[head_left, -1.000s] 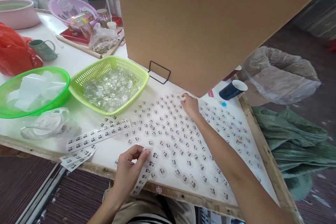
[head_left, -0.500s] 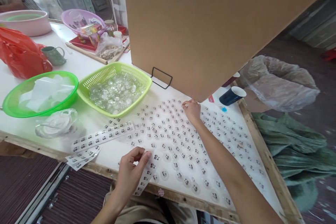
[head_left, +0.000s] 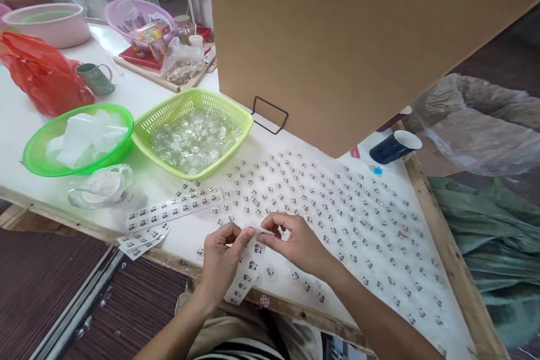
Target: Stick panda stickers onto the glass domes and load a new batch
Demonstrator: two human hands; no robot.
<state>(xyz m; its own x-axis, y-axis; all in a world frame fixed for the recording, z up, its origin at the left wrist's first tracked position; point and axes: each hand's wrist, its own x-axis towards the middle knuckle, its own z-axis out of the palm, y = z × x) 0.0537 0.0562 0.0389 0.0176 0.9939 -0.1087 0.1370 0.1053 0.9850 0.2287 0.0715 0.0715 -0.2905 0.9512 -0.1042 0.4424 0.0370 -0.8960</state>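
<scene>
"Broadly, how do you read the layout over the remote feed?"

"I take it from the largest down. The white table (head_left: 181,239) fills the view, with brown cardboard (head_left: 329,56) standing at its far side. To the left is a yellow-green basket (head_left: 211,98) with many clear pieces (head_left: 189,143) in it; I make out no prints on those. Farther left, a green bowl (head_left: 31,152) holds white sheets (head_left: 86,138)."

"And the hands?"

"They meet at the near edge. The left hand (head_left: 228,259) pinches the upper part of a white strip (head_left: 245,275), which hangs down at that edge. The right hand (head_left: 295,242) has its fingertips at the strip's top end; whether they grip it, I cannot tell."

"How far along is the work?"

"Well advanced, I judge. Printed rounds (head_left: 270,273) spread across the table from near to far right, each too small for me to check. Left over, I would say, are the basket's contents, a long sticker sheet (head_left: 175,208) and a shorter sheet (head_left: 144,241) near left, and, smallest, the panda prints (head_left: 253,265) on the strip in hand."
</scene>
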